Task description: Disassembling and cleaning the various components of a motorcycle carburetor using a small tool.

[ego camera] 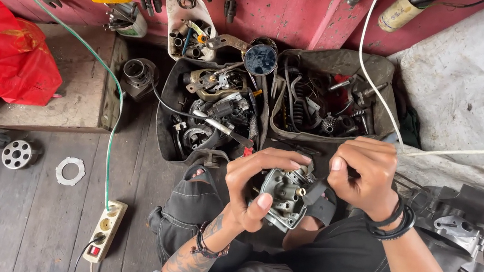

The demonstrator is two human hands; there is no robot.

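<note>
In front of my lap I hold a grey metal carburetor body (285, 197). My left hand (254, 182) wraps around its left side, thumb underneath and fingers curled over the top. My right hand (362, 175) is closed at the carburetor's right upper corner, fingers pinched on a small dark part or tool that I cannot make out. Black bands circle both wrists.
Two open bags of greasy engine parts (213, 113) and tools (328, 104) lie just beyond my hands. A grey engine casing (470, 218) sits at right, a power strip (104, 230) at left on the wooden floor, a red plastic bag (1, 52) on a low bench.
</note>
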